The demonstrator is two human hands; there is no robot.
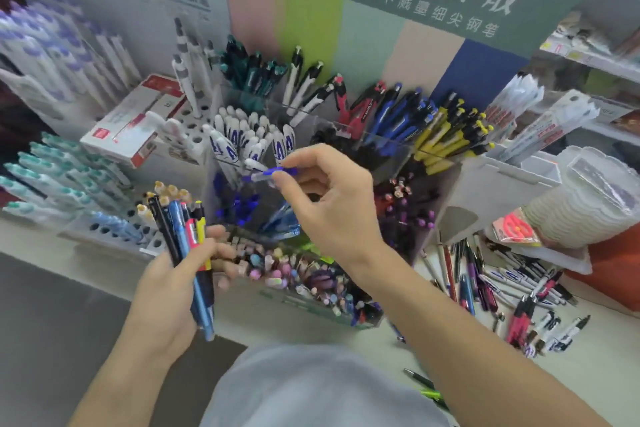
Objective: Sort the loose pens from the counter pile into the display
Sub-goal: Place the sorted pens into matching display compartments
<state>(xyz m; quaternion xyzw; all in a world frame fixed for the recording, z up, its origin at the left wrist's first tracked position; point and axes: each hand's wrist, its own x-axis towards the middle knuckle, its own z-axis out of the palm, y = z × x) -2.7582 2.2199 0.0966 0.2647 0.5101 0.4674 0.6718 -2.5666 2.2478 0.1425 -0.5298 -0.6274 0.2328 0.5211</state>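
Pens fill the scene from edge to edge: at far left, racks of white pens with teal caps (52, 177) slant up from the table (41, 246), and behind them lies a red and white box (138, 121). Next, the left hand (173, 291) grips a bundle of pens (187, 253), black, blue, pink and yellow, held upright with their tips above the fingers. In the middle stands the display (311, 135), its clear compartments packed by kind: white pens with blue lettering, dark blue ones, red ones, yellow ones. Over its front compartments the right hand (329, 204) pinches a single blue pen (270, 174) between thumb and fingertips, lying roughly level, just above the compartment of blue pens. Below it a tray of pastel-topped pens (304, 277) sits at the display's foot. To the right, the loose pile of pens (502, 288) lies scattered on the table, near a stack of pale plastic trays (588, 198).
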